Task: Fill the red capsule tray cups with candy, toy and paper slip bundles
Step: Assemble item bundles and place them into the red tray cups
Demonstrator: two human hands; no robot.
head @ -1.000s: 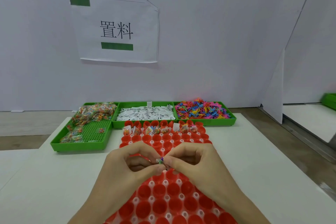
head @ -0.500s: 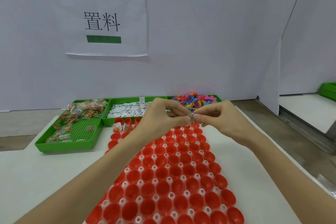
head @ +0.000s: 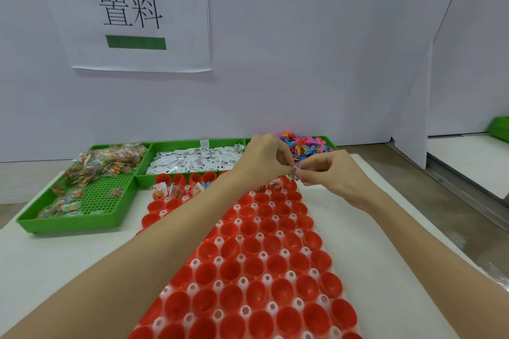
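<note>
Both hands have reached forward to the far rows of the red capsule tray, left hand and right hand fingers pinching a small bundle above unfilled cups, where a loosened pinch could scatter it.

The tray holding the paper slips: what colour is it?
Green tray, clearest in the head view.

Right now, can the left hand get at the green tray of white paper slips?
Probably yes: the left hand hovers just beside the green tray of white paper slips, nothing between, though it pinches a small bundle.
</note>
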